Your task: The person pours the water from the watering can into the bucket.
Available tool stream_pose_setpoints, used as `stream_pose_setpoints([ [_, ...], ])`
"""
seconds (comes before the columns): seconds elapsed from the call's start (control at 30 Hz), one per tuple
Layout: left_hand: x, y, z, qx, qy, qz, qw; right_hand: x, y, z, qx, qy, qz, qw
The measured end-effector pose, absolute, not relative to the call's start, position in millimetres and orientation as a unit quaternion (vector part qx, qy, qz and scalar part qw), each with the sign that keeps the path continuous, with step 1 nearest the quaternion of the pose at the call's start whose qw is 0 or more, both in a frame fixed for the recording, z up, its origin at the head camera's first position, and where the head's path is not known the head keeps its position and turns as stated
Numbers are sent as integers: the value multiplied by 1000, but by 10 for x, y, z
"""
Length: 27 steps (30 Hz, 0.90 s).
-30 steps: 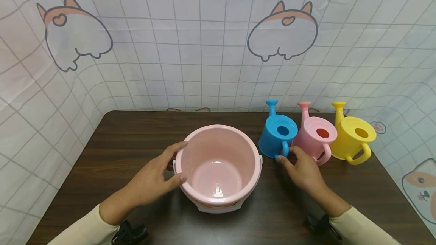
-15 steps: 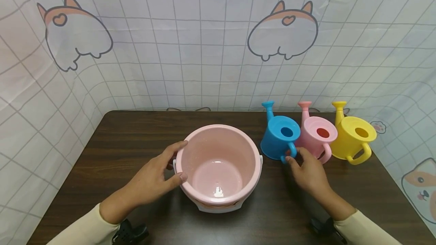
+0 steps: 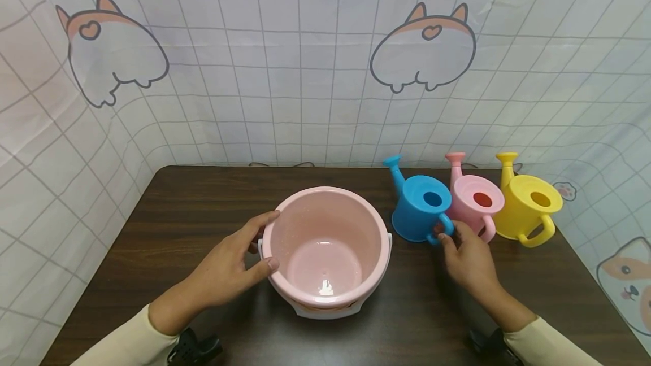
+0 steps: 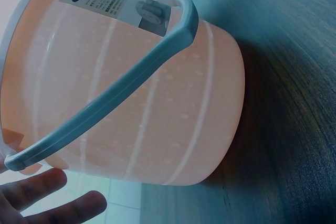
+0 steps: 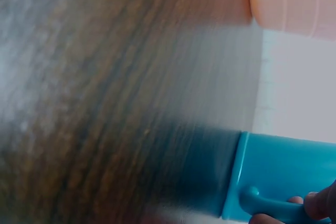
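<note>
A pink bucket with a pale carrying handle stands upright mid-table. My left hand rests on its left rim, thumb and index finger spread over the edge; in the left wrist view two other fingers extend loosely apart from the bucket wall. To the bucket's right is a small blue watering can, upright, its spout angled to the far left. My right hand pinches the lower part of its handle between thumb and fingers. Part of that hand lies outside the right wrist view.
Close to the blue can's right stand a pink watering can and a yellow watering can. Dark wood-grain table lies beneath everything. A white gridded cloth hangs behind and along both sides.
The blue watering can has turned, its spout swinging left and its handle right; its body has shifted slightly right. My right hand has moved right with the handle. My left hand and the bucket stay put.
</note>
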<state>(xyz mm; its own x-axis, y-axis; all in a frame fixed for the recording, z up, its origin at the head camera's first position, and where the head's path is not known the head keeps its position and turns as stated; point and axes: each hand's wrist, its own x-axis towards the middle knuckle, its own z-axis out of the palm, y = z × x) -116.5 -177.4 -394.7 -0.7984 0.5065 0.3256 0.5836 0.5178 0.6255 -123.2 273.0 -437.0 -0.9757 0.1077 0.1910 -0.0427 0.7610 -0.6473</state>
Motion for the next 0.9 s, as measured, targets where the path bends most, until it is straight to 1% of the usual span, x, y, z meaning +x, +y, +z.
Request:
stream_pose_setpoints([
  [0.27,-1168,-1780,-3947,-315,-869,-379,55,-1245,2747,-4352,-8,-932,337,135],
  [0.4,-1171,-1781,-3948,-315,-869,-377,58,-1252,2757,-4251,-3,-933,320,164],
  [0.5,-1175,-1785,-3953,-316,-869,-376,60,-1258,2773,-4152,0,-933,314,175],
  [0.63,-1177,-1788,-3959,-314,-870,-376,58,-1251,2812,-4033,6,-936,306,174],
  [0.9,-1182,-1786,-3946,-311,-873,-371,51,-1207,2923,-3827,-2,-945,288,153],
])
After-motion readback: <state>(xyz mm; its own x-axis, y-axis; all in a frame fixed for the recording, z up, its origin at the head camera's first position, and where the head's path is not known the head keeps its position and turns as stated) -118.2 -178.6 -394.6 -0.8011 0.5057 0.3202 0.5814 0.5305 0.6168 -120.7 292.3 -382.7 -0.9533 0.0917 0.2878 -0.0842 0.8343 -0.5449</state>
